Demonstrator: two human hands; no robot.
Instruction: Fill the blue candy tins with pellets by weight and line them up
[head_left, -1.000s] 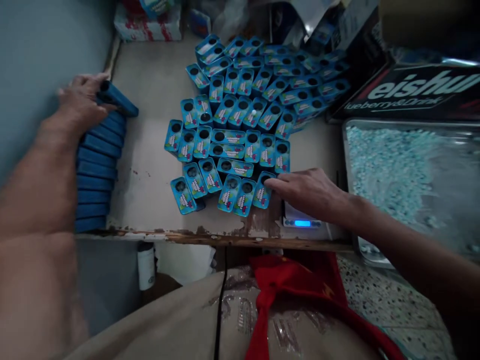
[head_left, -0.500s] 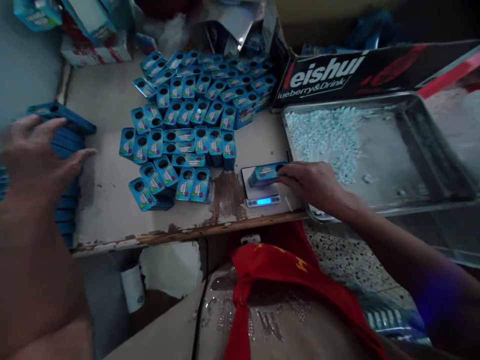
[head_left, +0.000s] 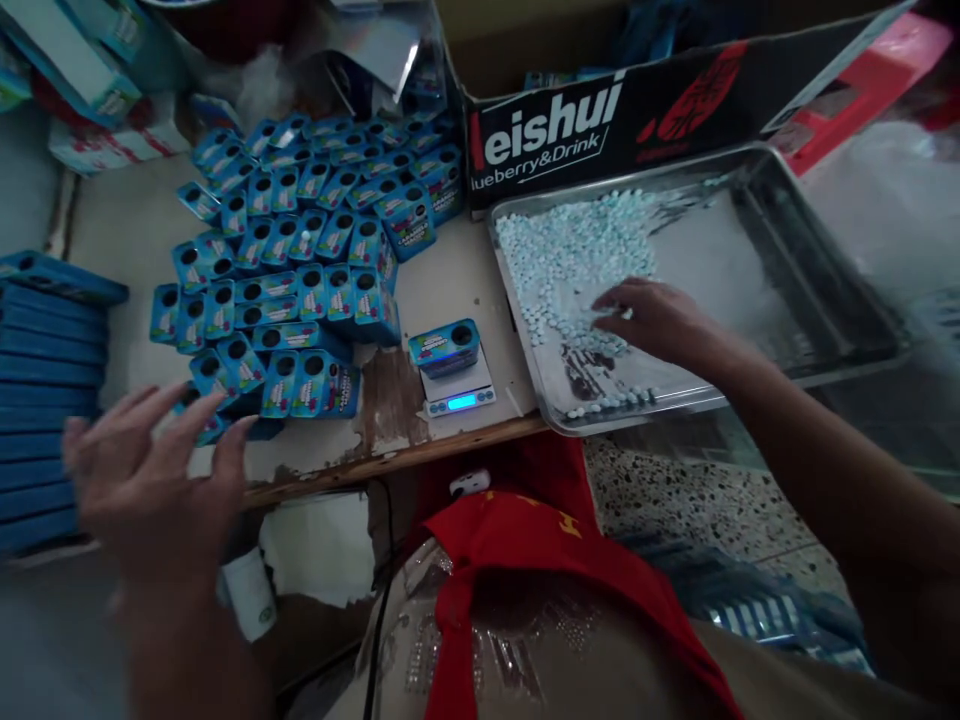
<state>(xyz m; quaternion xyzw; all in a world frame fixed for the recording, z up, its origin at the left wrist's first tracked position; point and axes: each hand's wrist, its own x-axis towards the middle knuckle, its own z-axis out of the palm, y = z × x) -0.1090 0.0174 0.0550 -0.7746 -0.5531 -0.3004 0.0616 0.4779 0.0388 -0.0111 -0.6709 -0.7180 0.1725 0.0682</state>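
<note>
Reaching into the tray [head_left: 757, 395] at right, R hand [head_left: 651, 320] curled loosely over pellets [head_left: 570, 250], empty L hand [head_left: 150, 480] hovered spread-open near the tins [head_left: 292, 260].

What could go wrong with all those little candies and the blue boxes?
The metal tray juts past the table edge, so the right hand pressing among the candies might tip it. The blue box on the small scale sits near that edge and could get knocked off. The left hand could bump the box pile.
</note>
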